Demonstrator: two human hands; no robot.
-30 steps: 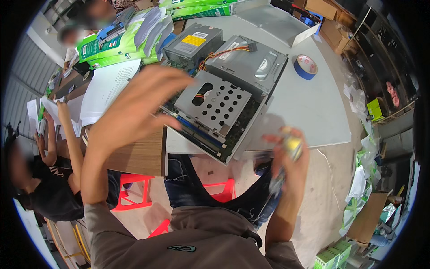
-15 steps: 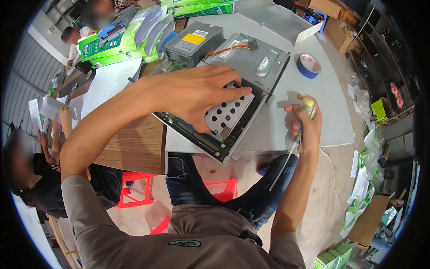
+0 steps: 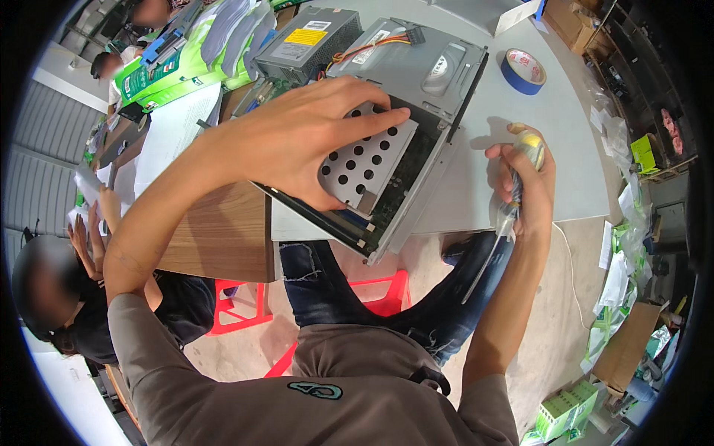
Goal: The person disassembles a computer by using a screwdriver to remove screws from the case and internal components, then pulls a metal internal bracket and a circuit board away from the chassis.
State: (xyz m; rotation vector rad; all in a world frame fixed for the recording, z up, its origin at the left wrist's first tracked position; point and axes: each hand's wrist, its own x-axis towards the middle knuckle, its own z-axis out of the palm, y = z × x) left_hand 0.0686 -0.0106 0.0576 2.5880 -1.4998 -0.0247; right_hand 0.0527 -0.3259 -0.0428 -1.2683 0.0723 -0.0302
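My left hand [image 3: 305, 126] reaches over an opened computer case [image 3: 398, 215], its thumb and fingers spanning a silver drive bracket [image 3: 364, 167] with rows of round holes. The thumb presses the near edge, while the fingers hold the far side. Beside the bracket, part of a dark circuit board shows inside the case. Over the table's right side, my right hand [image 3: 537, 186] is wrapped round a screwdriver [image 3: 485, 266] with a yellow-topped handle. Its long shaft points down toward my lap, away from the case.
A power supply [image 3: 306, 46] and a flat silver drive [image 3: 416, 63] with loose wires lie at the case's far side. A blue tape roll [image 3: 523, 72] sits to the right. Green packages [image 3: 160, 82] and papers [image 3: 175, 137] lie left. Another person [image 3: 56, 286] sits at the left.
My left hand has shifted the bracket leftward within the case, uncovering more circuit board on its right. My right hand still holds the screwdriver, a little higher and further right in view.
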